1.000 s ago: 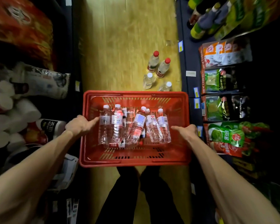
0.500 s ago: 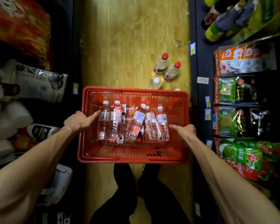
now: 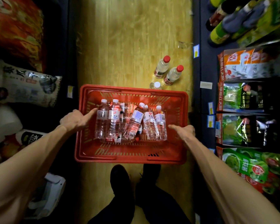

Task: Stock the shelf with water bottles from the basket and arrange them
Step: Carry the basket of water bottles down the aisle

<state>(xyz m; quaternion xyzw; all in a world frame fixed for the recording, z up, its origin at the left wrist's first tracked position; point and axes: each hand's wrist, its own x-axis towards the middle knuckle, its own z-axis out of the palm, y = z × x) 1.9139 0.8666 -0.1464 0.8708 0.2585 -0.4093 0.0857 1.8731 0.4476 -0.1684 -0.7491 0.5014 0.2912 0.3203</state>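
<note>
A red plastic basket (image 3: 132, 156) hangs in front of me above the wooden aisle floor. Inside lie several clear water bottles (image 3: 149, 125) with white caps, side by side and partly overlapping. My left hand (image 3: 74, 121) grips the basket's left rim, thumb over the edge. On the opposite side my right hand (image 3: 183, 131) holds the right rim. Both arms reach forward from the bottom corners. The dark shelf (image 3: 204, 101) stands on my right.
Two red-capped bottles (image 3: 167, 71) and a white-capped one (image 3: 156, 85) stand on the floor beyond the basket. The right shelf holds green and orange packets (image 3: 242, 97) and dark bottles (image 3: 225, 21). Bags and white rolls (image 3: 5, 120) fill the left shelf. My feet (image 3: 120, 178) are below the basket.
The basket has travelled forward along the aisle, now covering part of the floor bottles. Both hands keep their grip on the rims.
</note>
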